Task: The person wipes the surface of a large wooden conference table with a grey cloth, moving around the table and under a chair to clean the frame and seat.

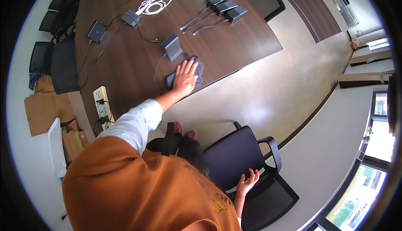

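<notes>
Pretty bright, even daylight from the windows at lower right, which blow out a bit. Soft sheen on the table and floor. Heavy fisheye bending, black corners, sharp mid-frame.

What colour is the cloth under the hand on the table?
Grey-blue. The cloth lies beneath the left hand on the dark brown table, seen in the head view.
</notes>
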The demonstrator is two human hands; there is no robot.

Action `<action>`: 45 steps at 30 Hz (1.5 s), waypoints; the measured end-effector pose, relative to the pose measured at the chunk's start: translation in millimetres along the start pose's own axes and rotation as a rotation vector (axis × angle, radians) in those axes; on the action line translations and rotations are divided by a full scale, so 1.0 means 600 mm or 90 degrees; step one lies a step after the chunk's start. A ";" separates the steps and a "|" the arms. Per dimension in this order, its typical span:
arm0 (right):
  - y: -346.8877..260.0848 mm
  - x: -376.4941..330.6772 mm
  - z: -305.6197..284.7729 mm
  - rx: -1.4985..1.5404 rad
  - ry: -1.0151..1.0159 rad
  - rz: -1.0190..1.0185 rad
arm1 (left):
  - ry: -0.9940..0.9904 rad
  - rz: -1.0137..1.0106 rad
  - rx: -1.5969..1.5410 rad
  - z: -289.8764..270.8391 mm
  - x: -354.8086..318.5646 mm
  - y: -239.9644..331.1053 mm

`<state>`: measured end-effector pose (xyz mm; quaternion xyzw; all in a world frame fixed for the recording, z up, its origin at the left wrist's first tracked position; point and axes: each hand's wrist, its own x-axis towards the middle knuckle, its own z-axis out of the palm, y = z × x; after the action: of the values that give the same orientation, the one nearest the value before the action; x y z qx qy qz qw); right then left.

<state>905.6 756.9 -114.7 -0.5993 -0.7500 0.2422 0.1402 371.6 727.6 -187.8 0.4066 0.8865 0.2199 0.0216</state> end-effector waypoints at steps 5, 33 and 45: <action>0.033 0.023 0.028 0.044 -0.023 0.077 | -0.013 0.031 0.022 0.068 0.153 0.085; 0.036 0.876 -0.043 0.193 -0.126 -0.060 | 0.124 -0.068 0.013 0.284 0.827 0.337; -0.077 1.224 -0.024 0.107 -0.338 -0.260 | 0.033 -0.040 -0.060 0.291 0.635 0.488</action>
<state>696.6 1461.9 -136.9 -0.3390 -0.8422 0.4177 0.0346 363.5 1238.6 -172.4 0.3712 0.8877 0.2713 0.0251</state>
